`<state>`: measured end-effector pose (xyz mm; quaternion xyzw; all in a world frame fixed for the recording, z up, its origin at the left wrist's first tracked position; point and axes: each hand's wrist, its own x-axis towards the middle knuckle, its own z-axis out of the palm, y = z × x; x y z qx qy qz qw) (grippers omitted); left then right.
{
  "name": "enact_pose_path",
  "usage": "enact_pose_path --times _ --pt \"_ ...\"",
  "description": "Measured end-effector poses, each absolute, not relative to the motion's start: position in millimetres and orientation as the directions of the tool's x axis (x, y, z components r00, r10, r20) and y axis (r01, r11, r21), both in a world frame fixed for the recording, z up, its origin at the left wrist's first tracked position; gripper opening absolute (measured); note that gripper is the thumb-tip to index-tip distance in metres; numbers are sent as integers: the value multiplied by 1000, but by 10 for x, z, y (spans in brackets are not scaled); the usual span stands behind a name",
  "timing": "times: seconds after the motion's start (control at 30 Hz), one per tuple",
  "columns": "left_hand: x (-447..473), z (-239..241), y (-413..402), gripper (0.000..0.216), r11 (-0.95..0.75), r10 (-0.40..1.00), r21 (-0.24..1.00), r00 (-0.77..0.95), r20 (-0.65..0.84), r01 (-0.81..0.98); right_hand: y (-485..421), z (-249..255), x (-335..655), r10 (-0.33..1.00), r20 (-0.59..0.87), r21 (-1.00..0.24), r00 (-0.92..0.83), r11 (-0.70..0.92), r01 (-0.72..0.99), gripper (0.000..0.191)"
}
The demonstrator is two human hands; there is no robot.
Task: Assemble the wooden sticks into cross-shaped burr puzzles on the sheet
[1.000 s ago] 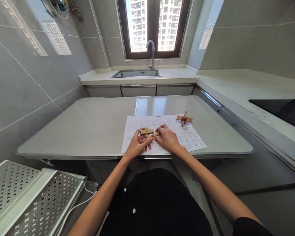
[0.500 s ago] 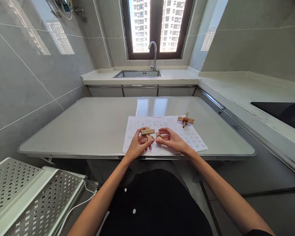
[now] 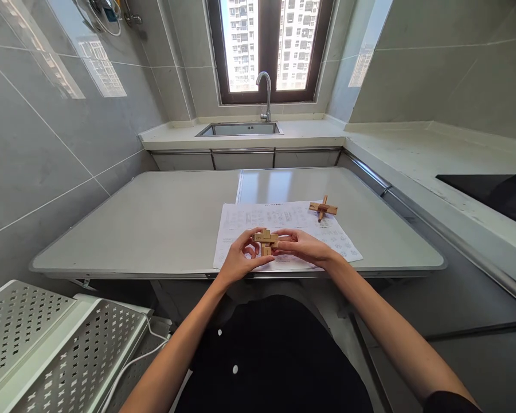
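A light wooden interlocking puzzle [image 3: 265, 236] is held over the printed sheet [image 3: 236, 215], its notched sticks crossing one another. My left hand [image 3: 241, 257] grips it from the left, with thumb and fingers curled around that side. From the right, my right hand [image 3: 304, 248] pinches at the puzzle's edge; its fingertips hide part of the wood, so I cannot tell whether its small piece is joined to the rest. Farther right, a second wooden cross-shaped puzzle [image 3: 323, 209], with darker sticks through its middle, lies on the sheet's upper right corner.
The sheet lies on a pale folding table [image 3: 155, 223]. Behind stand a counter with a sink [image 3: 241, 129] and a curved faucet [image 3: 267, 96]. A white counter [image 3: 395, 149] runs along the right. At lower left is a perforated rack [image 3: 77, 344] with a white cable.
My right hand has brought its small wooden piece leftward against the puzzle in my left hand. The puzzle has turned slightly and sits a little lower and to the right.
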<state>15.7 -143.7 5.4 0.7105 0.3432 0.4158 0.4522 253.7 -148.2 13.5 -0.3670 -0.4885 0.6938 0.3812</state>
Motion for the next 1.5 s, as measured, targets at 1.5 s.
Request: enact_pose_path --times 1.5 --pt "195 39 -1393 37 -404 883 888 347 315 222 -1258 -247 3252 952 127 -829 278 -52 557 53"
